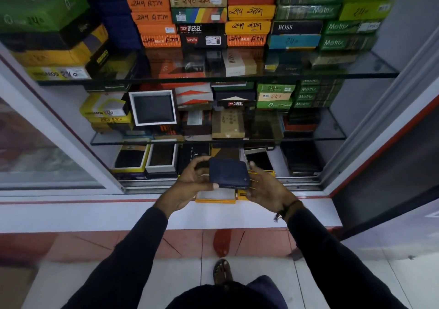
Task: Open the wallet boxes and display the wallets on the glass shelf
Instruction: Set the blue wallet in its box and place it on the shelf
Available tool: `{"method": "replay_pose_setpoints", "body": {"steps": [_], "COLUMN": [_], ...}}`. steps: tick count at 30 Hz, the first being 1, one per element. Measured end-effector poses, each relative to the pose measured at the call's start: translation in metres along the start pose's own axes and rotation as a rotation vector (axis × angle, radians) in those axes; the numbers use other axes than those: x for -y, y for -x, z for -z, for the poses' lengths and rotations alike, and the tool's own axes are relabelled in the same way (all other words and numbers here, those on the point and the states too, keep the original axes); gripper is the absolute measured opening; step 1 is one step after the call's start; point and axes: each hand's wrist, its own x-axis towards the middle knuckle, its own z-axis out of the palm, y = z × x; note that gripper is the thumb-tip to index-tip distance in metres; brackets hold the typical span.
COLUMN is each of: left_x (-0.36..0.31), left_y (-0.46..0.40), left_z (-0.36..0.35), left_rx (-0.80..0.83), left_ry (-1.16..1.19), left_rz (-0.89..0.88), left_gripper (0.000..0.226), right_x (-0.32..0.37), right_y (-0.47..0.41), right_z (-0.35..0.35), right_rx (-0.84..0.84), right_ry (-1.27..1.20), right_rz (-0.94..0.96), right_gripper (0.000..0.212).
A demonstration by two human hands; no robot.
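Note:
A dark blue wallet [228, 172] is held up in front of the lowest level of the cabinet. My left hand [192, 180] grips its left edge, thumb under the bottom. My right hand [267, 187] touches its right side with fingers spread. Below the wallet an open yellow box [215, 195] with a white inner tray lies on the white ledge [95, 213]. The middle glass shelf [308, 128] carries boxes and one opened box showing a dark wallet [154, 108].
Stacked wallet boxes in orange, green, yellow and black fill the upper glass shelf [356, 66]. Open boxes with wallets [147, 159] stand on the lowest level. A sliding glass door [47, 147] is at the left. My sandalled foot [222, 270] is on the tiled floor.

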Motion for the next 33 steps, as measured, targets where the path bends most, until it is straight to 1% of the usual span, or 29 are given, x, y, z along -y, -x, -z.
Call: {"method": "replay_pose_setpoints", "body": {"steps": [2, 3, 4, 5, 6, 7, 8, 9, 10, 11, 13, 14, 16, 17, 18, 19, 20, 21, 23, 25, 26, 29, 32, 33], "left_x": [0.004, 0.006, 0.007, 0.009, 0.010, 0.010, 0.012, 0.013, 0.016, 0.018, 0.019, 0.019, 0.017, 0.017, 0.018, 0.020, 0.023, 0.025, 0.028, 0.032, 0.033, 0.033, 0.035, 0.036], "left_y": [0.001, 0.001, -0.001, -0.002, -0.003, -0.003, -0.001, -0.002, -0.002, -0.001, 0.000, 0.000, 0.001, 0.002, 0.001, 0.000, -0.002, -0.005, -0.011, -0.016, -0.018, -0.024, -0.030, -0.030], "left_z": [0.000, -0.004, -0.009, -0.015, -0.021, -0.027, -0.030, -0.032, -0.032, -0.031, -0.026, -0.021, -0.011, -0.006, 0.000, 0.004, 0.007, 0.007, 0.005, 0.002, 0.001, -0.005, -0.012, -0.013], "left_rx": [0.003, -0.038, -0.119, -0.222, -0.306, -0.354, -0.373, -0.379, -0.382, -0.385, -0.393, -0.392, -0.378, -0.381, -0.405, -0.451, -0.508, -0.558, -0.615, -0.624, -0.636, -0.683, -0.683, -0.687], "left_ry": [-0.051, -0.094, -0.178, -0.306, -0.460, -0.601, -0.700, -0.776, -0.844, -0.904, -0.917, -0.870, -0.666, -0.516, -0.385, -0.300, -0.289, -0.332, -0.536, -0.756, -0.818, -0.842, -0.846, -0.866], "left_rz": [0.007, -0.017, -0.074, -0.166, -0.282, -0.401, -0.505, -0.590, -0.653, -0.691, -0.686, -0.633, -0.415, -0.281, -0.163, -0.082, -0.031, 0.007, 0.073, 0.129, 0.148, 0.139, 0.108, 0.099], "left_gripper": [0.093, 0.090, 0.084, 0.075, 0.064, 0.053, 0.044, 0.039, 0.036, 0.034, 0.032, 0.034, 0.041, 0.044, 0.042, 0.038, 0.031, 0.024, 0.016, 0.017, 0.017, 0.013, 0.010, 0.010], "right_x": [-0.001, -0.001, -0.002, -0.003, -0.003, -0.005, -0.009, -0.013, -0.017, -0.019, -0.019, -0.016, -0.012, -0.011, -0.010, -0.010, -0.013, -0.014, -0.019, -0.022, -0.023, -0.019, -0.009, -0.007], "right_y": [0.001, 0.000, -0.002, -0.002, -0.003, -0.003, -0.003, -0.003, -0.003, -0.004, -0.005, -0.006, -0.010, -0.013, -0.017, -0.021, -0.026, -0.031, -0.041, -0.046, -0.048, -0.053, -0.045, -0.041], "right_z": [0.001, 0.001, -0.001, -0.002, -0.005, -0.006, -0.008, -0.009, -0.010, -0.011, -0.014, -0.017, -0.023, -0.026, -0.030, -0.032, -0.034, -0.035, -0.039, -0.044, -0.047, -0.045, -0.026, -0.018], "right_rx": [-0.051, -0.086, -0.132, -0.183, -0.255, -0.369, -0.492, -0.583, -0.633, -0.652, -0.626, -0.584, -0.466, -0.403, -0.352, -0.320, -0.313, -0.323, -0.378, -0.452, -0.474, -0.548, -0.655, -0.673], "right_ry": [0.215, 0.273, 0.364, 0.521, 0.789, 1.100, 1.353, 1.509, 1.584, 1.600, 1.550, 1.484, 1.234, 1.071, 0.890, 0.736, 0.645, 0.640, 0.808, 0.991, 1.051, 1.103, 1.132, 1.152], "right_rz": [0.168, 0.259, 0.375, 0.532, 0.698, 0.844, 0.960, 1.043, 1.101, 1.134, 1.099, 1.045, 0.837, 0.687, 0.543, 0.437, 0.370, 0.338, 0.335, 0.367, 0.374, 0.434, 0.526, 0.535], "right_gripper": [0.039, 0.039, 0.039, 0.037, 0.033, 0.028, 0.025, 0.026, 0.027, 0.028, 0.027, 0.025, 0.027, 0.034, 0.040, 0.043, 0.041, 0.036, 0.026, 0.018, 0.015, 0.015, 0.029, 0.031]}}
